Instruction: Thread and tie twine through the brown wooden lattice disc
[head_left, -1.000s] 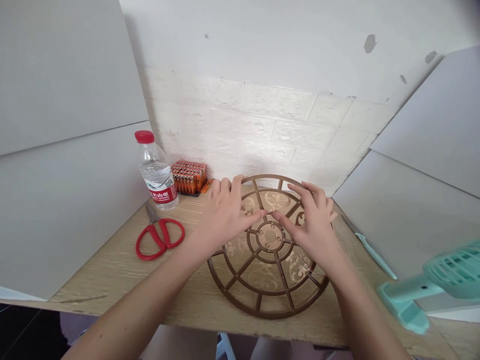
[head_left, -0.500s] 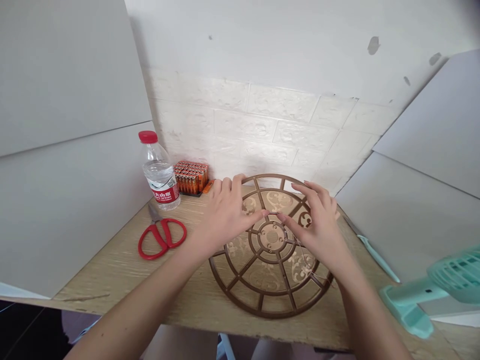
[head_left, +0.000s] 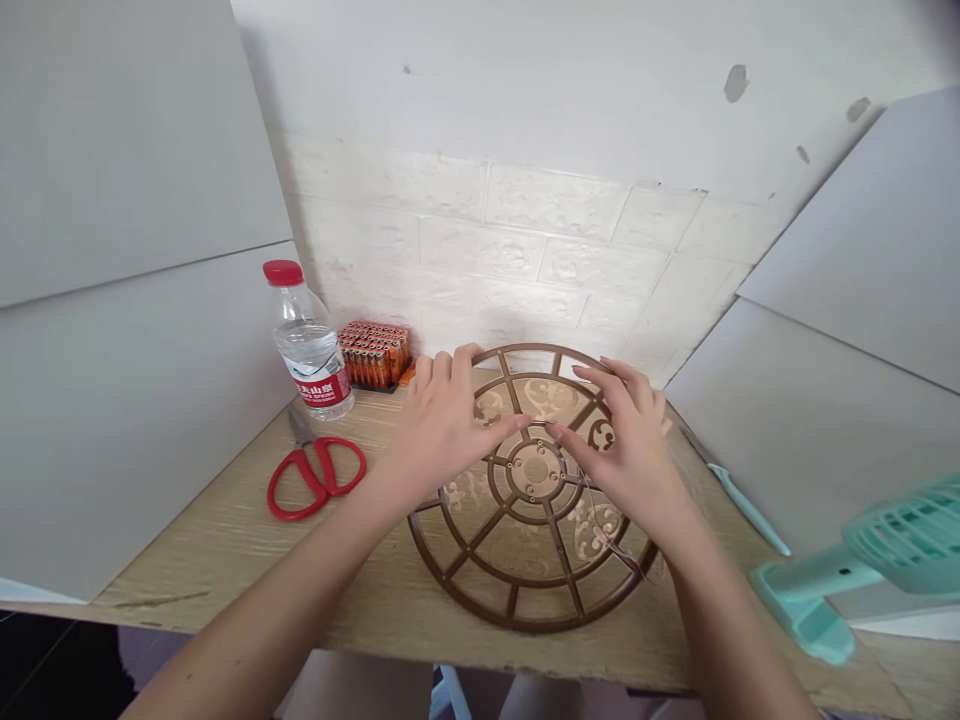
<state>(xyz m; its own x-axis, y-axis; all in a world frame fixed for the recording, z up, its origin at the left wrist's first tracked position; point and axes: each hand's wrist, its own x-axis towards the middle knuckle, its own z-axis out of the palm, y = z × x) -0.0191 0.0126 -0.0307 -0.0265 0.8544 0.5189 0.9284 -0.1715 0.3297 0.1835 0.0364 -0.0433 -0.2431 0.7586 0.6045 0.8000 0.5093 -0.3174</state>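
Item: one round brown lattice disc point(head_left: 525, 550) with floral panels, lying flat on the worktop point(head_left: 202, 560) at my 12 o'clock. My left hand point(head_left: 439, 425) and right hand point(head_left: 626, 450) sit over it, narrowed, fingers curled, fingertips almost meeting above its hub; a thin strand point(head_left: 611, 540) runs under the right hand, held or not I cannot tell. Also present: red scissors point(head_left: 315, 480) at 10 o'clock, water bottle point(head_left: 306, 345) and block of orange batteries point(head_left: 375, 355) at 11 o'clock, mint-handled knife point(head_left: 739, 510) at 2 o'clock, mint-green fan point(head_left: 892, 545) at 4 o'clock.

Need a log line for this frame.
left hand: on round brown plastic grille | right hand: on grille | nearby: red scissors, water bottle
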